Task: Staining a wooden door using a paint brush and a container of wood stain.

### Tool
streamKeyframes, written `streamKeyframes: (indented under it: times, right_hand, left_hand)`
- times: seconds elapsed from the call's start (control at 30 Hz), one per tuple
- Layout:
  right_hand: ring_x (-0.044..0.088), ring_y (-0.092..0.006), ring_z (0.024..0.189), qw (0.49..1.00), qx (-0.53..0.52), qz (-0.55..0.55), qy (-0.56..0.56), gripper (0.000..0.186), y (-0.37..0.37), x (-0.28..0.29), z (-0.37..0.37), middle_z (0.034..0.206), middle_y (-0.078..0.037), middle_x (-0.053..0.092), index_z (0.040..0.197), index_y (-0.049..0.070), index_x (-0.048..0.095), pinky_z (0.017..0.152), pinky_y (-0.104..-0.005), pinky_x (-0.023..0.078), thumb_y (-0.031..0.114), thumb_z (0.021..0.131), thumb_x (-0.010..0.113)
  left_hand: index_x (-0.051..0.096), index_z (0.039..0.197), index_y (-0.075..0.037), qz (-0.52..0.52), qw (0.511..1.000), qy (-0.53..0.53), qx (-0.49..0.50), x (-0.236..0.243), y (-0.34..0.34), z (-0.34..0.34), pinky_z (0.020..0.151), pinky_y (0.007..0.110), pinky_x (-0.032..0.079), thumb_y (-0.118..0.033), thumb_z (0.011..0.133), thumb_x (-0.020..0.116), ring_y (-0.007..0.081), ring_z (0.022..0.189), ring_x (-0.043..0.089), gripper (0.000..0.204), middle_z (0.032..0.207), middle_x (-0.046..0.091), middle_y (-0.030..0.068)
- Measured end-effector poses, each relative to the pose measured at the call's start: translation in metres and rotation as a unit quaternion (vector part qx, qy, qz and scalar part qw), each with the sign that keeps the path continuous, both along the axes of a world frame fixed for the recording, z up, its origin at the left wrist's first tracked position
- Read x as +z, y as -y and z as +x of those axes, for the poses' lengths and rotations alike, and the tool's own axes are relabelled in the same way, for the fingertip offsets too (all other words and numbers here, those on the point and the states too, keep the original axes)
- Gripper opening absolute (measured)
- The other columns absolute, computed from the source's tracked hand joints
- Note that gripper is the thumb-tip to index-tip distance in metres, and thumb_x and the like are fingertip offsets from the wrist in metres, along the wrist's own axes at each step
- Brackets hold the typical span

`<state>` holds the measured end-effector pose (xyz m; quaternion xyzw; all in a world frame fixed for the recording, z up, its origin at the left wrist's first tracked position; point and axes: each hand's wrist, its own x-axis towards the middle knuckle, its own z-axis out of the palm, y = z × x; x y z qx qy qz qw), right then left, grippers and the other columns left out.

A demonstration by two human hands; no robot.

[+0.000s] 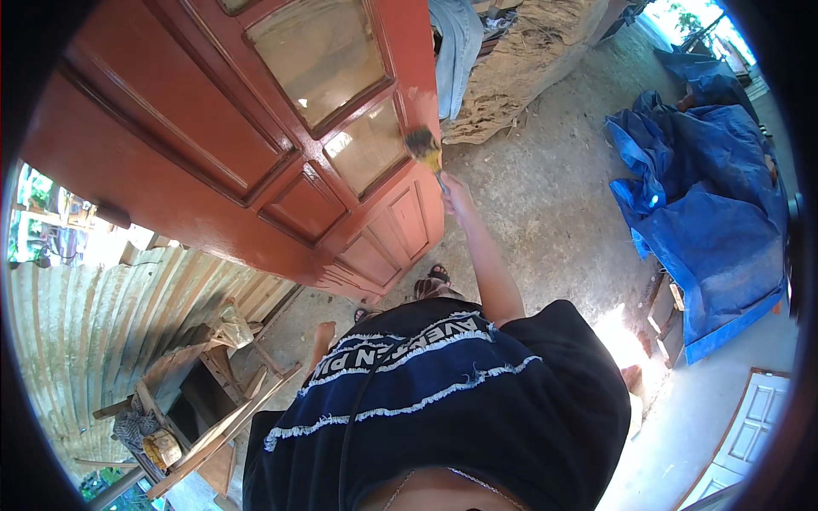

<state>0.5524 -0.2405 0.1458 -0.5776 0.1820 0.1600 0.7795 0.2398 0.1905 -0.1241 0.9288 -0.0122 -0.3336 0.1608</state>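
Note:
In front of me stands a panelled door (183, 128) with glass panes (324, 60). Much of it is glossy red-brown, while its lower panels (388, 232) are paler and duller, with dark drips along one border. My right hand (457, 198) is closed around the handle of a paintbrush (423, 149), whose metal band looks yellowish. The dark bristles are at the door's right-hand stile, beside the lower pane; contact is hard to make out. Only a bit of my left hand or wrist (324, 335) shows beside my shirt, below the door, and its fingers are unclear.
Crumpled blue tarpaulin (694, 183) covers a pile at the right. Behind the door are a large rough wood block (528, 64) and a hanging pale-blue cloth (456, 51). Corrugated metal sheeting (102, 341) and a wooden frame (226, 426) stand at left. Concrete floor (554, 196) lies between.

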Motion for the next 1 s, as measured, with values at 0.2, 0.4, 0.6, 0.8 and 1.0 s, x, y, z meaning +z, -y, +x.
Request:
streamKeyframes:
  times: [0.2,0.4,0.6,0.8,1.0]
  right_hand:
    - [0.026,-0.0076,0.036,0.973,0.052,-0.076,-0.212,0.026,0.066,-0.045,-0.001,0.051,0.004,0.033,0.088,0.013,0.058,0.033,-0.0254,0.018,0.038,0.09,0.058]
    - [0.03,-0.0062,0.039,0.955,0.078,-0.278,0.069,0.03,0.029,0.117,0.057,0.055,0.004,0.038,0.091,0.006,0.062,0.035,-0.0254,0.019,0.036,0.093,0.057]
    - [0.029,-0.0016,0.042,0.976,0.049,-0.101,0.186,0.031,0.027,0.173,0.068,0.056,0.008,0.039,0.099,0.006,0.063,0.037,-0.0227,0.018,0.036,0.094,0.056]
    - [0.03,-0.0035,0.039,0.996,0.083,-0.004,0.011,0.029,0.052,-0.009,0.031,0.053,0.007,0.039,0.097,0.011,0.063,0.035,-0.0234,0.019,0.039,0.092,0.056]
    - [0.03,-0.0093,0.035,0.958,0.103,-0.235,-0.127,0.028,0.093,-0.045,0.051,0.05,0.003,0.038,0.079,0.01,0.061,0.032,-0.0284,0.019,0.036,0.088,0.058]
  left_hand:
    - [0.063,0.11,-0.012,0.087,0.992,-0.084,0.045,0.011,0.019,0.019,0.084,0.044,0.052,-0.022,0.082,0.059,0.0319,0.1,0.064,0.03,0.104,0.067,0.0144]
    - [0.063,0.11,-0.013,0.122,0.986,-0.096,-0.055,0.024,0.037,0.014,0.082,0.044,0.053,-0.024,0.083,0.057,0.0298,0.094,0.066,0.03,0.103,0.068,0.0122]
    - [0.064,0.096,-0.006,0.019,0.999,-0.009,-0.033,0.015,0.071,0.035,0.069,0.044,0.053,-0.021,0.078,0.061,0.033,0.084,0.067,0.024,0.088,0.067,0.0189]
    - [0.064,0.094,-0.01,0.025,1.0,-0.005,0.0,0.009,0.083,0.027,0.068,0.044,0.053,-0.025,0.081,0.058,0.0309,0.084,0.067,0.02,0.089,0.069,0.0137]
    - [0.063,0.104,-0.008,0.059,0.993,-0.086,-0.062,0.009,0.086,0.029,0.069,0.043,0.054,-0.028,0.08,0.062,0.0323,0.086,0.067,0.031,0.091,0.069,0.0146]
